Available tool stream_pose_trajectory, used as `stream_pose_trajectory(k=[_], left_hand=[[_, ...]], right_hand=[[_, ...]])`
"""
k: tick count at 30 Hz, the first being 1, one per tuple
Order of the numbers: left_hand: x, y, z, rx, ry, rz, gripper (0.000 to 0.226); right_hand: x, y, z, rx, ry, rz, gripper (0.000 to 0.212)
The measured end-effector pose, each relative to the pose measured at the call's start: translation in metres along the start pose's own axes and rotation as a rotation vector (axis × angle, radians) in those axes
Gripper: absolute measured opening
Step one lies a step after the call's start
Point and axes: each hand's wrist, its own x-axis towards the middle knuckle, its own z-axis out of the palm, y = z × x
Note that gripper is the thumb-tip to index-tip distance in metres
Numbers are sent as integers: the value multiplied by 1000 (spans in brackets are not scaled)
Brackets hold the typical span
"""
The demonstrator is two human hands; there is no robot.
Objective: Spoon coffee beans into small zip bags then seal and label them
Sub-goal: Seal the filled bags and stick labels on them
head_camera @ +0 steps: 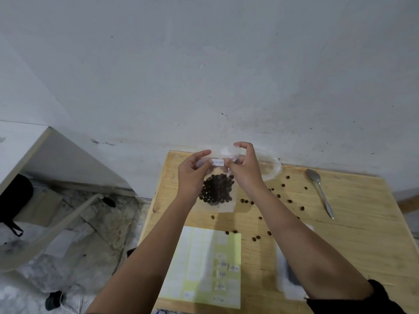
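I hold a small clear zip bag [223, 206] upright above the wooden table [353, 236]; dark coffee beans [217, 188] fill its lower half. A white handwritten label [217, 162] sits on the bag near its top. My left hand [192, 173] pinches the bag's upper left edge beside the label. My right hand [243, 167] pinches the upper right edge, its fingers curled over the top. A metal spoon [320, 191] lies on the table to the right, apart from both hands.
A yellow-backed sheet of white labels [204, 266] lies near the front edge. Loose beans [283, 185] are scattered over the tabletop. More clear bags lie at the back [272, 168] and under my right forearm [288, 282]. The wall stands right behind the table.
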Motion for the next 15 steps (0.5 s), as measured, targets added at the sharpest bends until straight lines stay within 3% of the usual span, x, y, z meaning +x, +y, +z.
stream_pose_trajectory(k=[5,12,15], left_hand=[[12,5,-10,6,-18,32,26],[27,5,-13,25,-42,15,30],[37,7,-21,-12,-23,1,33]], right_hand=[[7,-3,3,-3,-58,7,59],[16,-5,9,28,-54,50,60],[16,0,10,49,-131,80,65]])
